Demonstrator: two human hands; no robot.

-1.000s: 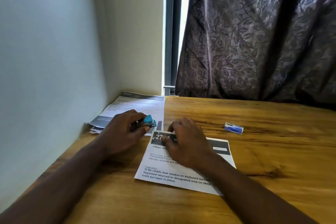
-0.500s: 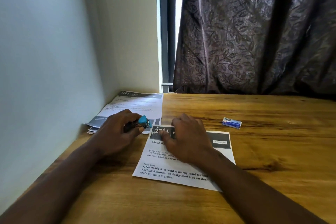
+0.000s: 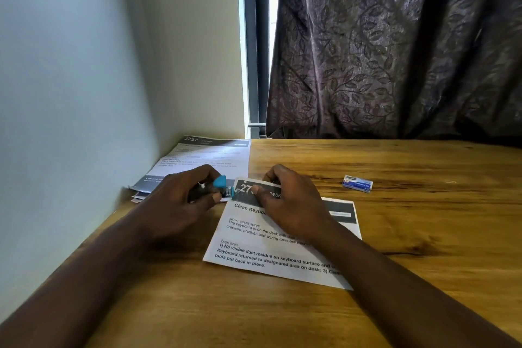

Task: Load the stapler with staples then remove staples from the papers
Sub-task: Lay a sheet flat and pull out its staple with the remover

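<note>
A: Entry, head view. Any change against half a second ago?

B: The stapler [image 3: 220, 181], small and blue, sat a little short of the near sheet [image 3: 271, 257]. Its metal nose now touches that sheet's upper-left corner, just left of frame centre. The corner has come up off the table [image 3: 395, 234]; it lay flat before.

A: Grips?

B: Left hand [image 3: 180, 200]: fingers and thumb curled tight round the stapler, with only the blue end and nose showing. Right hand [image 3: 293, 203]: thumb [image 3: 255, 190] on top of the corner and fingers curled behind the top edge, so it pinches the paper. Its palm rests on the sheet lower down.

A: Other items?

B: The staple box [image 3: 357, 183] lies on the table right of centre, well apart from both hands. The far sheets [image 3: 209, 155] lie against the wall, above and left of the hands, their near edge hidden behind the left hand.

A: Reading for the task?

B: Judgement only: loading looks finished and removal is in hand. The nose is lined up at the corner where a staple would sit. The staple itself is too small to see, so I cannot tell whether it is out.
</note>
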